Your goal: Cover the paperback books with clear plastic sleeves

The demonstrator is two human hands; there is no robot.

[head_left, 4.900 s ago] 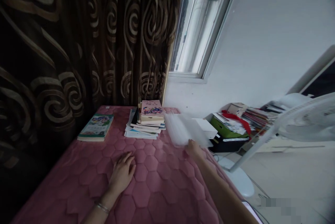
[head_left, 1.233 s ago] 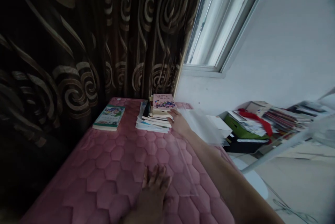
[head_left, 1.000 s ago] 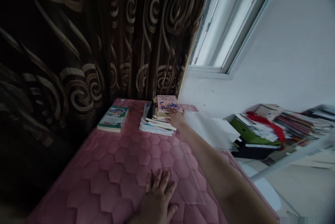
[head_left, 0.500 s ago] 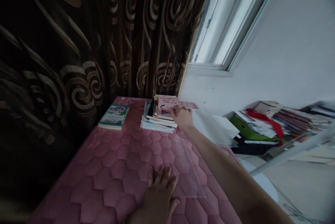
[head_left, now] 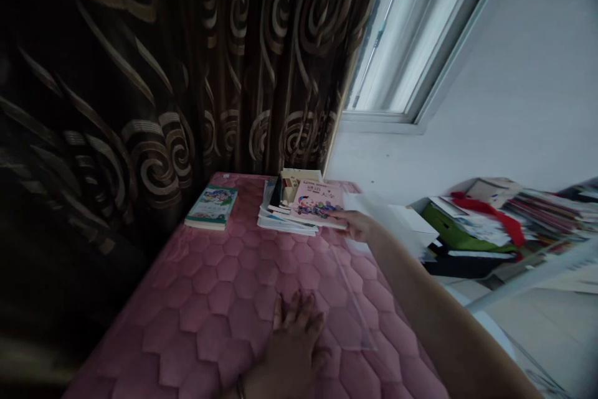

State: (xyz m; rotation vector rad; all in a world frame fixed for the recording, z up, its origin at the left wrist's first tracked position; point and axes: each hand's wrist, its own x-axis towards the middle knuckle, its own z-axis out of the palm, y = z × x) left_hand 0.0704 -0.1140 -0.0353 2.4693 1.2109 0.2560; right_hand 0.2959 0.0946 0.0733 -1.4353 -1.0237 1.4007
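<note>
My right hand (head_left: 357, 225) is closed on the near edge of a pink picture book (head_left: 317, 203), which hangs half off the stack of books (head_left: 284, 215) at the far end of the pink quilted surface (head_left: 224, 287). My left hand (head_left: 294, 349) lies flat with fingers spread on the left part of a clear plastic sheet (head_left: 348, 312) close to me. A green-covered book (head_left: 211, 206) lies alone left of the stack.
A dark curtain with swirl patterns (head_left: 163, 75) hangs behind and left of the surface. A window (head_left: 411, 44) is at the upper right. White papers (head_left: 397, 225) and a heap of books and boxes (head_left: 486, 218) lie to the right, beside a white bar (head_left: 527, 274).
My right hand reached to the stack, took hold of the pink book on top and has drawn it toward me and to the right. My left hand has stayed pressed on the clear sheet.
</note>
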